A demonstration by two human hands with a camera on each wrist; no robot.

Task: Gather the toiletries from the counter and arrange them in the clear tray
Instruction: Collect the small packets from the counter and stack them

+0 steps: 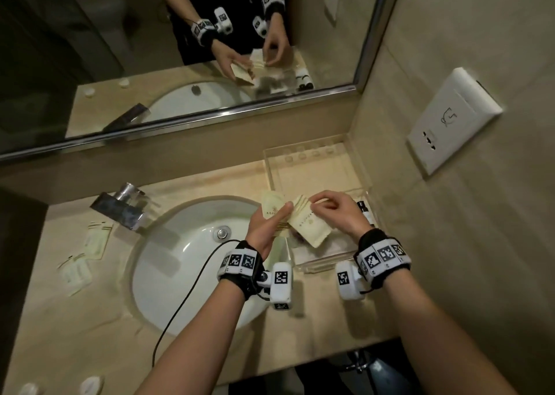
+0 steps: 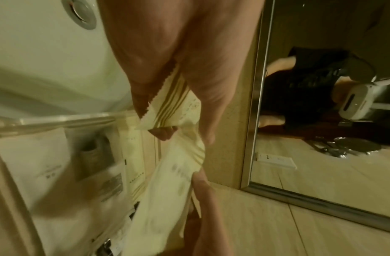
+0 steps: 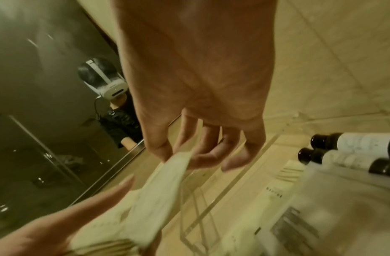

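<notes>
Both hands, left hand (image 1: 267, 226) and right hand (image 1: 336, 211), seemingly pinch cream packets (image 1: 303, 223).

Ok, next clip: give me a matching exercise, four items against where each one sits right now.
Items:
1. cream packets
2. dark-capped bottles
3. small sachets
4. faucet

Places:
A. on the counter left of the sink
B. held between both hands
C. behind the sink basin
D. lying inside the clear tray

Pairs: 1-B, 2-D, 3-A, 4-C
</notes>
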